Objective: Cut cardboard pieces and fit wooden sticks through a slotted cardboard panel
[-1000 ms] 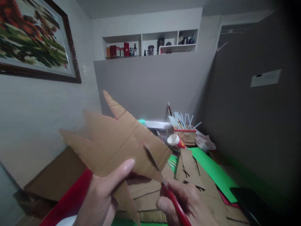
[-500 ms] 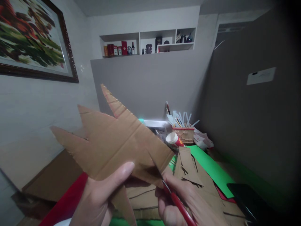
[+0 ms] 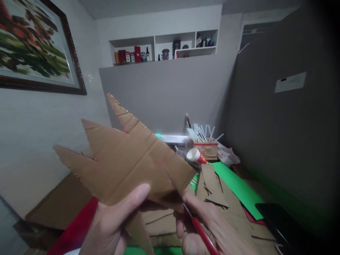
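A jagged piece of brown cardboard (image 3: 132, 156) with several pointed tips is held up in front of me. My left hand (image 3: 114, 219) grips its lower edge, thumb flat on the near face and fingers behind. My right hand (image 3: 204, 223) is closed around a red-handled blade tool (image 3: 203, 233) at the cardboard's lower right edge. Its thin metal part meets the cardboard where a dark slanting line runs up the face. The tool's far end is hidden, so I cannot tell whether it is a knife or scissors.
Below lie marked cardboard sheets (image 3: 223, 216), green paper (image 3: 236, 191) and a black flat object (image 3: 281, 223). Farther back are a tilted paper cup (image 3: 195, 156) and a box of white strips (image 3: 205, 150). Red material (image 3: 74, 226) is at left.
The view has shifted slightly, and the cardboard sits a little farther left. Both hands keep their hold; the red handle is slightly lower against the cardboard.
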